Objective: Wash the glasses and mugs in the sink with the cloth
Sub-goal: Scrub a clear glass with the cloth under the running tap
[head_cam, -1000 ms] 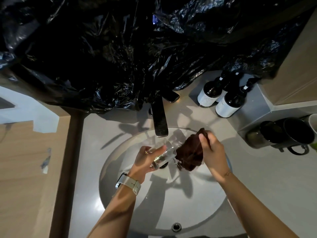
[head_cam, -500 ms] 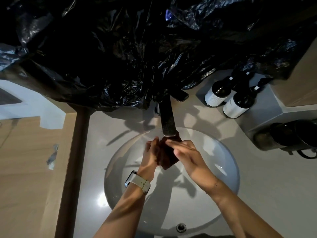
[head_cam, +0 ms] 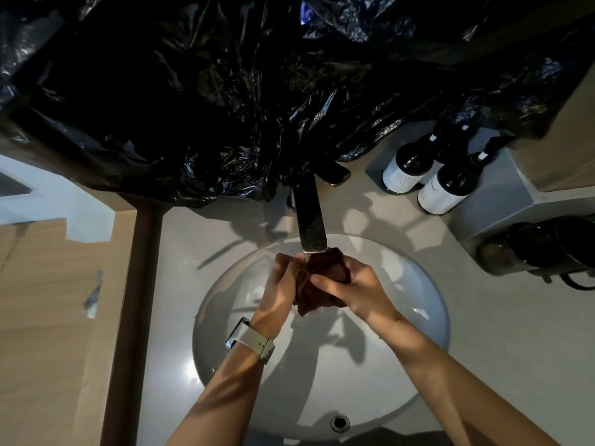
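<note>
- Our left hand (head_cam: 283, 284) and right hand (head_cam: 357, 289) both grip the bunched dark cloth (head_cam: 322, 284) between them
- We hold it over the sink (head_cam: 418, 333), just under the faucet (head_cam: 310, 220)

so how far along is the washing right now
Done: nothing shows as finished. In hand: both the left hand and right hand grip the dark cloth under the faucet, over the sink; whether a glass is inside the cloth can't be told. Left: the dark mugs lying on the counter at right look untouched.
</note>
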Available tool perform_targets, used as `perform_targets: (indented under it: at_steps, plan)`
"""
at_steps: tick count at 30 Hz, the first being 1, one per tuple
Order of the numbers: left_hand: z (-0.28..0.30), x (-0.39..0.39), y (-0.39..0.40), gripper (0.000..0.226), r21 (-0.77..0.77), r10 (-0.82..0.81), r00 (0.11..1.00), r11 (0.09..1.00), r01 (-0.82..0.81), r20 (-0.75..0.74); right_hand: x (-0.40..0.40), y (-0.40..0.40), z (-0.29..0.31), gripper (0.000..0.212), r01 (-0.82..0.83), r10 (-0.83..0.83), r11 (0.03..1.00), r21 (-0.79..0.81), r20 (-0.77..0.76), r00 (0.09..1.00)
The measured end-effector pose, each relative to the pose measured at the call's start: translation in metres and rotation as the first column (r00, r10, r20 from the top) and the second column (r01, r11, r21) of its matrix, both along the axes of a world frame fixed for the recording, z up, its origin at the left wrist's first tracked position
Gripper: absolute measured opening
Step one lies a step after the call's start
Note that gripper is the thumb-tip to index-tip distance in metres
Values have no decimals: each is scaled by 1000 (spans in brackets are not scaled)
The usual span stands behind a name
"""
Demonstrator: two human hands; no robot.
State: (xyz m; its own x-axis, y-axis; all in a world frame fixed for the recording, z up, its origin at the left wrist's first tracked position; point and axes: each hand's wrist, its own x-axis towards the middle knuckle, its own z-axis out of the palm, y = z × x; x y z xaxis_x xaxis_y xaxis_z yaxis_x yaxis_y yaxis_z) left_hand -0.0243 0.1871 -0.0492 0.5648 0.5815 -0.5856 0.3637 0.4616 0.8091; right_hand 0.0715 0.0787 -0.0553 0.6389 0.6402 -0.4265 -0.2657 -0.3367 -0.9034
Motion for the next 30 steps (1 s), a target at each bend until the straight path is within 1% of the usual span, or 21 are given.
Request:
perform_targets:
  at_steps: [1, 3, 5, 6, 8, 9, 10, 11, 13, 16, 18, 20, 22, 24, 25, 26, 27, 29, 30]
  plan:
    - [0, -1, 0, 17, 18, -17, 1000, 1000, 17, 4, 3, -1, 0, 37, -52, 53, 998, 28, -7, 999]
    - [1, 0, 3, 15, 39, -36, 999, 999, 37, -24, 7, -2, 4, 35, -142, 149, 987, 81, -87, 985]
    - [1, 4, 7, 18, 32, -75, 996, 996, 77, -57, 11, -3, 8, 34, -198, 210, 976, 89, -156, 965]
    - [1, 7, 9, 23, 24, -99, 993, 995, 101, -70, 12, -2, 9, 32, -213, 224, 974, 79, -174, 959]
    - [-1, 13, 11, 44, -3, -151, 981, 988, 151, -119, 11, 0, 10, 35, -235, 248, 968, 81, -214, 945]
    - [-4, 15, 12, 53, -23, -174, 975, 985, 172, -138, 10, 3, 9, 40, -233, 247, 969, 84, -239, 939]
    - [-8, 16, 14, 54, -41, -195, 966, 981, 191, -167, 8, 6, 9, 44, -220, 231, 973, 73, -265, 936]
    - [-8, 17, 14, 47, -50, -215, 959, 977, 209, -185, 7, 7, 7, 44, -199, 208, 978, 63, -297, 932]
    - [-7, 20, 16, 39, -54, -235, 950, 972, 229, -206, 4, 8, 6, 37, -152, 165, 986, 65, -380, 910]
    - [-9, 22, 17, 40, -49, -250, 946, 968, 245, -207, 2, 9, 2, 33, -80, 106, 994, 76, -447, 888]
    - [-12, 22, 15, 45, 1, -206, 957, 978, 211, -206, 3, 13, 5, 36, -48, 78, 996, 78, -449, 890]
    - [-15, 18, 11, 55, 97, -112, 973, 986, 134, -202, 6, 19, 7, 46, -43, 64, 998, 56, -450, 891]
    - [-12, 12, 6, 51, 249, -50, 986, 965, 88, -157, 9, 28, 10, 51, -53, 53, 999, 13, -460, 887]
    - [-15, 5, 3, 49, 357, -53, 991, 930, 93, -120, 10, 34, 10, 54, -93, 73, 996, -16, -494, 866]
    - [-17, 1, 2, 52, 357, -64, 993, 929, 96, -103, 9, 35, 8, 55, -119, 92, 993, -20, -505, 858]
    - [-20, -3, 3, 55, 306, -52, 996, 949, 70, -65, 8, 35, 6, 53, -137, 110, 990, -17, -503, 857]
    - [-24, -5, 5, 58, 239, -29, 998, 970, 42, -59, 7, 33, 4, 44, -145, 124, 989, -5, -492, 862]
    - [-32, -5, 11, 65, 111, 6, 995, 994, 5, -96, 2, 27, 5, 22, -148, 155, 988, 52, -484, 861]
    - [-36, -4, 14, 66, 47, 8, 993, 999, -3, -116, -1, 24, 3, 19, -156, 175, 985, 79, -466, 867]
